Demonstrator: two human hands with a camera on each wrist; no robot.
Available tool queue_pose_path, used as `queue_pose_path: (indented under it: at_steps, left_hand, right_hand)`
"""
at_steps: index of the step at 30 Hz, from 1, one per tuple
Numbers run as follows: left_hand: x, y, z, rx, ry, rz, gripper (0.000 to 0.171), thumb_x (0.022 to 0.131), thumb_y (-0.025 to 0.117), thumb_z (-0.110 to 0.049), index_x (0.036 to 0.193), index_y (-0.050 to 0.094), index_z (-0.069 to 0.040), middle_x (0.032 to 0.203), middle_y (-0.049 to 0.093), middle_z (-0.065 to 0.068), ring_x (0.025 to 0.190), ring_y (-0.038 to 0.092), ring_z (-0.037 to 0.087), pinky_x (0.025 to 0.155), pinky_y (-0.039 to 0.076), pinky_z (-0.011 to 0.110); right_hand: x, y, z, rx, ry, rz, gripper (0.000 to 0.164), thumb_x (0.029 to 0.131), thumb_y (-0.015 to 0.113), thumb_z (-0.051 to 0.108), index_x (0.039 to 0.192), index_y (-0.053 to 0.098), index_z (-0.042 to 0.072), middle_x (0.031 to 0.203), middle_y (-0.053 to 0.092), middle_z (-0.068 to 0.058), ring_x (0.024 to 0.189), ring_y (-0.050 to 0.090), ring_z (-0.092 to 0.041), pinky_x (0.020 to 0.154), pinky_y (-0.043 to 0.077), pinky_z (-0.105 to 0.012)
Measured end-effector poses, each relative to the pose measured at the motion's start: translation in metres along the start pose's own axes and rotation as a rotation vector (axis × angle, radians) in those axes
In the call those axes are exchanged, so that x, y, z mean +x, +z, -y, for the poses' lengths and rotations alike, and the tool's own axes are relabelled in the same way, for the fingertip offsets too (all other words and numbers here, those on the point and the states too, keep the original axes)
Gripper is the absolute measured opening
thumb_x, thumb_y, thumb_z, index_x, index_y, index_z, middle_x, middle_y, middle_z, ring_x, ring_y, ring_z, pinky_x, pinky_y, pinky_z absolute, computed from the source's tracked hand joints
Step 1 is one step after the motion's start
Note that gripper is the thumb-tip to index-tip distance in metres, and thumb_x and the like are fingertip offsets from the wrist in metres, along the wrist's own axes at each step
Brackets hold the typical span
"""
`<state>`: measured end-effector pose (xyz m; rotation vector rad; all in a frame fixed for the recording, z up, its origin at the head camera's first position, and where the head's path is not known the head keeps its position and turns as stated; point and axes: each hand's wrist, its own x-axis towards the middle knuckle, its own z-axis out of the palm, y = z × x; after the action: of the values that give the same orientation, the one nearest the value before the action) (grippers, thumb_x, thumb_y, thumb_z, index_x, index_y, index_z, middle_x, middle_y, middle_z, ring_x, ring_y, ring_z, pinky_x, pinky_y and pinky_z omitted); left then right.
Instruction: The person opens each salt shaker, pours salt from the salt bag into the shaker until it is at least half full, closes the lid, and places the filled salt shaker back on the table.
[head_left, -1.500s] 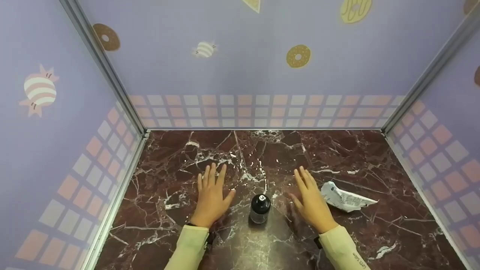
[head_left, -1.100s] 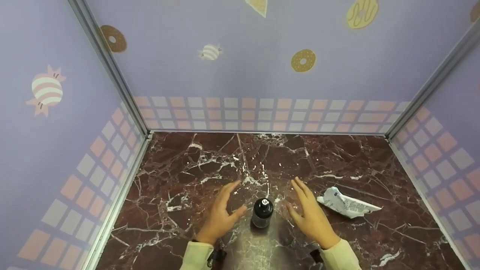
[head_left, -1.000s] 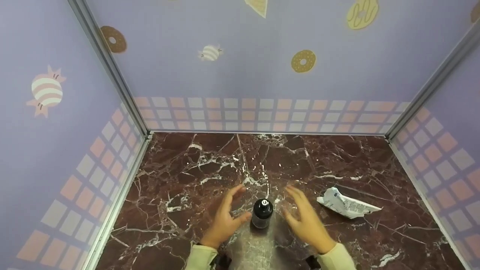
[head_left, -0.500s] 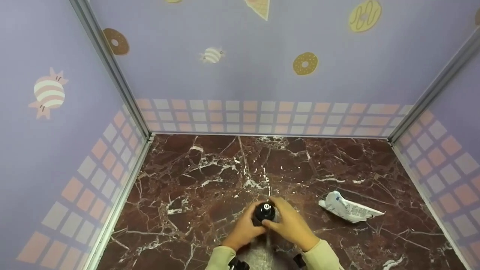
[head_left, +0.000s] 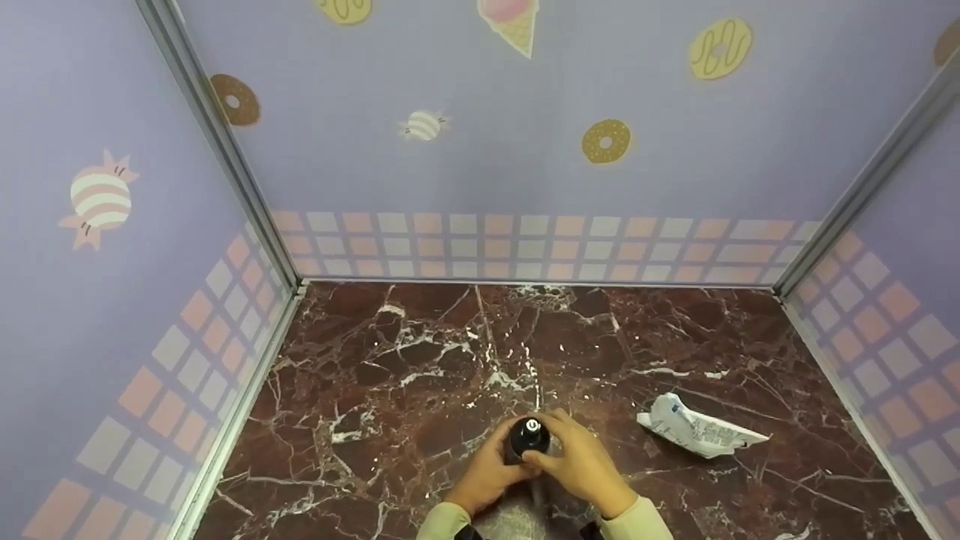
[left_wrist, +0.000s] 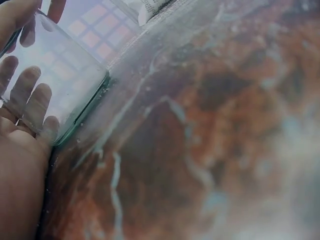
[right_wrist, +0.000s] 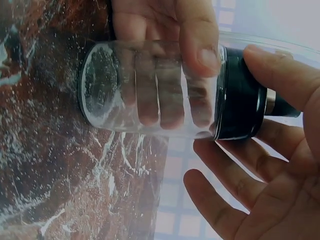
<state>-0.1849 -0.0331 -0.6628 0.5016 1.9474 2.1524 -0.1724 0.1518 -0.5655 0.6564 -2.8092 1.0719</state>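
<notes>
Two pale sleeves (head_left: 444, 520) are the nearest things, at the lower edge of the head view, with dark bands (head_left: 469, 532) at the wrists. Just beyond them, both hands hold one bottle (head_left: 529, 444), which is upright over the table (head_left: 360, 484), base down. The left hand (head_left: 484, 474) is wrapped round its transparent body; several fingers show through it, and the thumb lies on the wall near the cap (right_wrist: 242, 100). The right hand (head_left: 583, 466) pinches this black cap between thumb and fingers, while one finger stands apart from it. Whether the base touches the table, I cannot tell surely. To the right of the right hand, well apart, a crumpled white packet (head_left: 699, 431) with small print lies on the table. Ahead of the bottle, white specks (head_left: 528, 365) are scattered over the dark red, veined surface. Farthest stands a purple wall (head_left: 487, 172), with pink and white squares (head_left: 499, 246) along its foot and painted doughnuts (head_left: 607, 141) above.
</notes>
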Motion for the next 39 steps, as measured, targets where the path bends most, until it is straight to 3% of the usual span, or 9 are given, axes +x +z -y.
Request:
queue_pose_path:
  at_steps: [8, 15, 22, 28, 35, 39]
  left_hand:
    - [0.002, -0.006, -0.006, -0.013, 0.022, -0.012, 0.072, 0.085, 0.084, -0.009, 0.148, 0.049, -0.006, 0.147, 0.055, 0.017, 0.133, 0.057, 0.025, 0.11, 0.045, 0.028]
    - [0.001, -0.008, -0.008, -0.03, 0.028, -0.01, 0.071, 0.085, 0.083, -0.006, 0.148, 0.05, -0.005, 0.145, 0.057, 0.017, 0.131, 0.059, 0.026, 0.109, 0.048, 0.031]
    - [0.0, -0.006, -0.009, -0.041, 0.023, -0.007, 0.072, 0.085, 0.084, -0.008, 0.148, 0.049, -0.006, 0.146, 0.054, 0.018, 0.13, 0.059, 0.029, 0.106, 0.051, 0.033]
    - [0.002, -0.003, -0.006, -0.057, 0.019, -0.007, 0.072, 0.085, 0.085, -0.01, 0.148, 0.051, -0.009, 0.147, 0.054, 0.016, 0.129, 0.059, 0.029, 0.107, 0.05, 0.034]
    - [0.001, -0.001, 0.0, -0.046, 0.029, -0.004, 0.071, 0.085, 0.085, -0.008, 0.147, 0.052, -0.007, 0.144, 0.058, 0.014, 0.127, 0.06, 0.024, 0.106, 0.051, 0.033]
    - [-0.001, -0.002, 0.003, -0.055, 0.04, -0.005, 0.07, 0.084, 0.084, -0.005, 0.146, 0.053, -0.007, 0.143, 0.057, 0.015, 0.127, 0.06, 0.024, 0.105, 0.052, 0.035]
  right_hand:
    - [0.005, 0.005, 0.003, 0.052, 0.061, -0.029, 0.063, 0.085, 0.084, 0.039, 0.136, 0.064, 0.008, 0.133, 0.066, -0.018, 0.124, 0.062, -0.041, 0.101, 0.05, -0.06]
    - [0.004, 0.007, 0.004, 0.071, 0.101, -0.037, 0.067, 0.085, 0.083, 0.043, 0.138, 0.063, 0.007, 0.141, 0.061, -0.022, 0.137, 0.048, -0.05, 0.108, 0.04, -0.067]
    - [0.001, 0.007, 0.006, 0.099, 0.068, -0.053, 0.065, 0.085, 0.084, 0.039, 0.138, 0.063, 0.008, 0.135, 0.065, -0.018, 0.121, 0.063, -0.04, 0.1, 0.05, -0.06]
    - [-0.001, 0.006, 0.003, 0.117, 0.083, -0.06, 0.065, 0.085, 0.084, 0.036, 0.138, 0.063, 0.005, 0.137, 0.063, -0.021, 0.133, 0.053, -0.048, 0.107, 0.042, -0.067]
    - [-0.004, 0.009, -0.003, 0.114, 0.029, -0.042, 0.06, 0.087, 0.082, 0.035, 0.138, 0.063, 0.01, 0.122, 0.066, 0.0, 0.112, 0.065, -0.023, 0.095, 0.053, -0.049]
    - [-0.006, 0.015, -0.007, 0.108, 0.028, -0.075, 0.062, 0.086, 0.082, 0.037, 0.138, 0.063, 0.009, 0.125, 0.067, -0.004, 0.113, 0.065, -0.024, 0.095, 0.054, -0.049]
